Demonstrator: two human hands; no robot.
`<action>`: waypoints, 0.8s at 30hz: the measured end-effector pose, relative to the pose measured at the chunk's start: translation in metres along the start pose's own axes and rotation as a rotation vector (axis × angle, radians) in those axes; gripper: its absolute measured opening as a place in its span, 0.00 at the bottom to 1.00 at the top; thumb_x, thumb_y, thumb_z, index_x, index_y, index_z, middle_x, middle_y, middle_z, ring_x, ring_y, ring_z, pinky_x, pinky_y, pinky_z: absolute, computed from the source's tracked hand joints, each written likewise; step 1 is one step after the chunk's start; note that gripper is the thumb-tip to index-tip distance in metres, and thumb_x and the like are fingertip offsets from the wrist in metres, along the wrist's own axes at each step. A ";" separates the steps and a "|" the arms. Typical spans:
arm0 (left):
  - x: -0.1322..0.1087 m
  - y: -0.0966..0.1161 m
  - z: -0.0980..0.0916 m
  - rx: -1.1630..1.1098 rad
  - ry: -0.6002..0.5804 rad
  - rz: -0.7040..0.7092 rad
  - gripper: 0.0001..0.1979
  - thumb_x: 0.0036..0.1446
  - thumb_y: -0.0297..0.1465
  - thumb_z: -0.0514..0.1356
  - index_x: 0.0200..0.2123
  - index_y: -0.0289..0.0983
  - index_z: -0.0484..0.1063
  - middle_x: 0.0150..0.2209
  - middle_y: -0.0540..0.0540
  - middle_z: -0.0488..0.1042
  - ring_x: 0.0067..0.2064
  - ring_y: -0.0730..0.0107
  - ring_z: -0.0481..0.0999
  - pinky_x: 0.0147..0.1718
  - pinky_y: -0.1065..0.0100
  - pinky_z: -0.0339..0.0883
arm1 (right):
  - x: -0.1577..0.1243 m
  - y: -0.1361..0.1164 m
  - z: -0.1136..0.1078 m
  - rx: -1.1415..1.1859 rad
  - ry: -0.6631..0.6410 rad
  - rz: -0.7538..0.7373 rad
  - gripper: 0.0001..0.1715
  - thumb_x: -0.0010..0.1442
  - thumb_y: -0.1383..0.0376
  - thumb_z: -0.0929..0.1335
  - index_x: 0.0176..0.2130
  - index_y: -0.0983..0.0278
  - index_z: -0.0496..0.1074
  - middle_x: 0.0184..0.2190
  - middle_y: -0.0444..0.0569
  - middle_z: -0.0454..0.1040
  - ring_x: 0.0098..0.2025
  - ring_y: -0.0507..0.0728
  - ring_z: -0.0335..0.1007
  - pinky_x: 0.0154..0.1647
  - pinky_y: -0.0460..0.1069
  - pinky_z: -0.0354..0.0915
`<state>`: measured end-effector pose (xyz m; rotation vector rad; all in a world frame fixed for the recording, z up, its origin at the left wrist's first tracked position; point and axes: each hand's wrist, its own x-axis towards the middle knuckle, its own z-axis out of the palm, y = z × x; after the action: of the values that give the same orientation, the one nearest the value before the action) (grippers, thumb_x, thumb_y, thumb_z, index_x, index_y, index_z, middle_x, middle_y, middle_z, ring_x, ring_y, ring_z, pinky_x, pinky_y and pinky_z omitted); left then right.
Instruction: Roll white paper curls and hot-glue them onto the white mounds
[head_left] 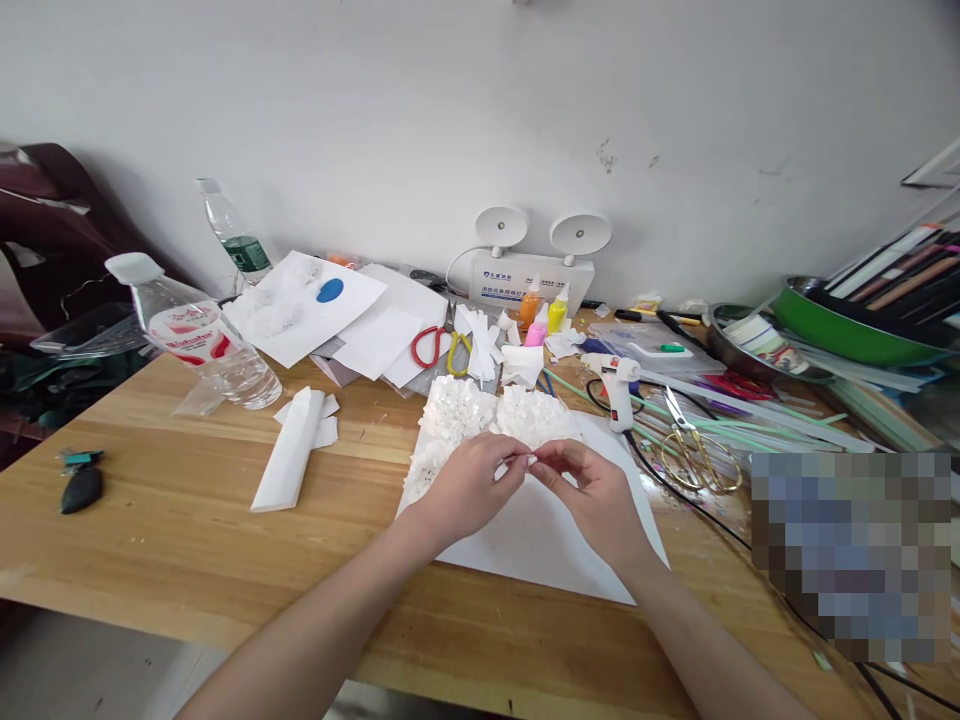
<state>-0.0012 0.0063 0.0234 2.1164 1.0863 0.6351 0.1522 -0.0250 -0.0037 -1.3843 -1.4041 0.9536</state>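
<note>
My left hand [478,478] and my right hand [589,490] meet over a white sheet [540,550], fingertips pinched together. Between them is a tiny white piece of paper [531,460], mostly covered by the fingers. Behind and beside the hands, clusters of crumpled white paper bits [457,405] cover the back and left parts of the sheet. A white glue gun [616,388] stands just beyond the sheet's right back corner.
Gold-handled scissors [697,460] and a black cable [690,507] lie at the right. Red-and-yellow-handled pliers [442,345], paper strips [480,338] and paint bottles [556,312] sit behind. Left are a folded white paper [289,455] and a water bottle [214,345].
</note>
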 end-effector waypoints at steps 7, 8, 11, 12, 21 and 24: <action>-0.001 -0.001 0.003 -0.028 0.031 0.028 0.12 0.58 0.29 0.49 0.35 0.37 0.73 0.34 0.47 0.76 0.36 0.67 0.71 0.35 0.68 0.63 | 0.001 0.003 0.000 0.014 0.033 -0.004 0.12 0.51 0.57 0.68 0.33 0.63 0.70 0.31 0.50 0.73 0.35 0.57 0.68 0.37 0.52 0.65; -0.001 -0.001 0.003 -0.032 0.035 0.029 0.12 0.58 0.29 0.49 0.36 0.38 0.73 0.35 0.47 0.76 0.37 0.67 0.71 0.35 0.68 0.63 | 0.001 0.004 0.000 0.014 0.032 -0.006 0.12 0.51 0.57 0.68 0.33 0.63 0.70 0.31 0.50 0.73 0.36 0.57 0.68 0.37 0.52 0.65; -0.001 0.000 0.004 -0.033 0.049 0.036 0.12 0.57 0.28 0.49 0.36 0.38 0.73 0.35 0.48 0.76 0.37 0.68 0.71 0.35 0.69 0.63 | 0.001 0.004 0.000 0.010 0.033 -0.009 0.12 0.51 0.57 0.68 0.33 0.62 0.70 0.31 0.49 0.72 0.35 0.57 0.68 0.37 0.52 0.65; -0.001 0.000 0.004 -0.031 0.054 0.041 0.12 0.57 0.27 0.49 0.37 0.38 0.73 0.35 0.48 0.76 0.37 0.68 0.71 0.36 0.69 0.63 | 0.001 0.004 0.000 0.009 0.036 -0.010 0.12 0.51 0.57 0.68 0.33 0.62 0.70 0.31 0.49 0.72 0.35 0.56 0.68 0.36 0.51 0.65; -0.003 -0.005 0.009 0.048 0.081 0.131 0.16 0.57 0.26 0.48 0.48 0.39 0.65 0.40 0.46 0.74 0.40 0.67 0.71 0.40 0.66 0.64 | 0.001 0.001 -0.001 -0.027 0.064 -0.008 0.14 0.51 0.58 0.68 0.37 0.62 0.70 0.29 0.47 0.71 0.32 0.54 0.66 0.35 0.51 0.64; -0.003 -0.005 0.008 0.095 0.074 0.144 0.18 0.57 0.26 0.47 0.51 0.37 0.61 0.38 0.45 0.74 0.41 0.66 0.71 0.41 0.64 0.64 | 0.001 0.001 -0.002 -0.056 0.027 -0.031 0.11 0.52 0.58 0.67 0.35 0.61 0.71 0.30 0.47 0.72 0.32 0.54 0.66 0.36 0.51 0.63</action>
<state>-0.0002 0.0028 0.0141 2.2844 1.0292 0.7483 0.1544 -0.0236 -0.0038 -1.4081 -1.4373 0.8783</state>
